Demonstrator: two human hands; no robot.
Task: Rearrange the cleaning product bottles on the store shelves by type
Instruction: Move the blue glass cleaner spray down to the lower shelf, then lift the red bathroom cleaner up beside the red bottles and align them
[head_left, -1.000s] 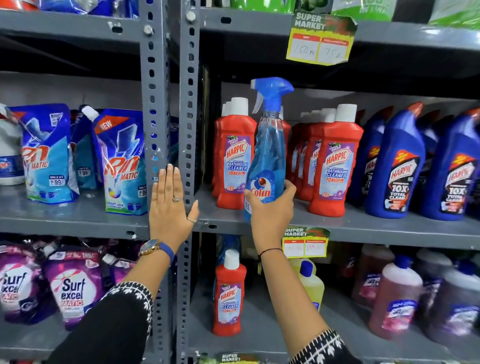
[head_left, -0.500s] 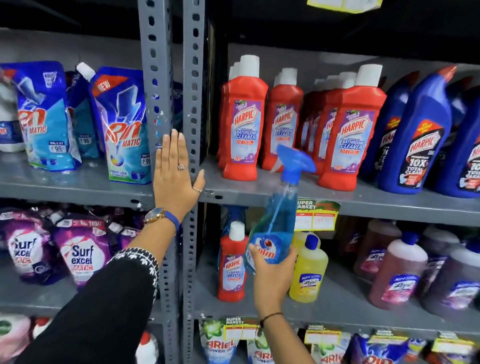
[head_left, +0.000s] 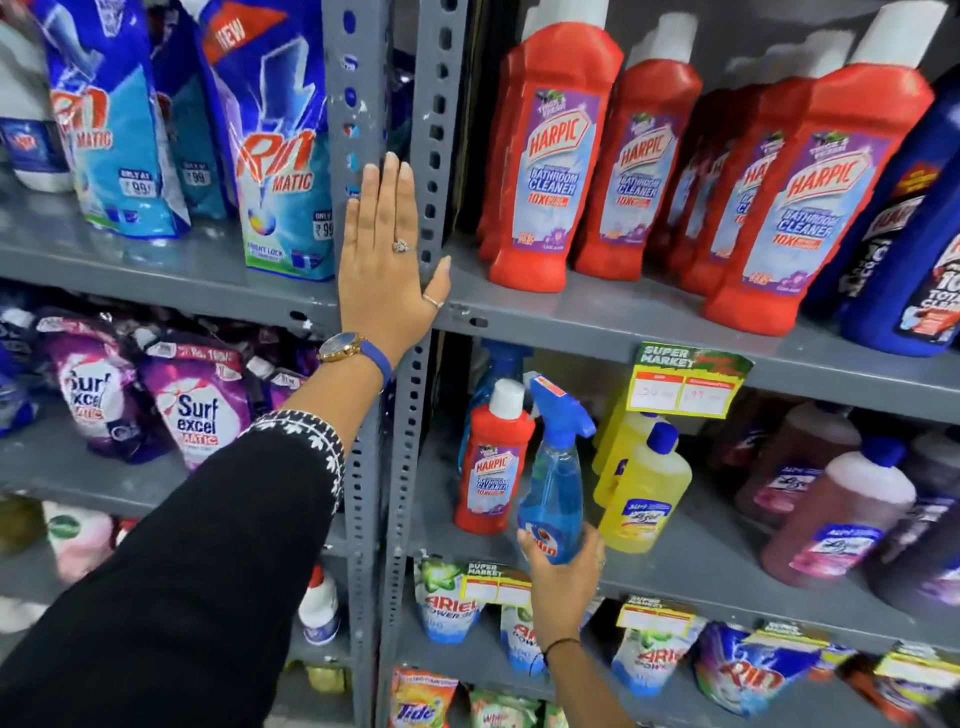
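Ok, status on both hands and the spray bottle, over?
Left hand flat on shelf upright, empty. Right hand gripping blue Colin spray bottle at second shelf. Lone red Harpic bottle beside it, yellow bottles right.

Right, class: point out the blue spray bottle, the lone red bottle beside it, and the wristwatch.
blue spray bottle (head_left: 553, 480), head view, on its clear body.
red bottle (head_left: 492, 470), head view, on its label.
wristwatch (head_left: 340, 347), head view, on its dial.
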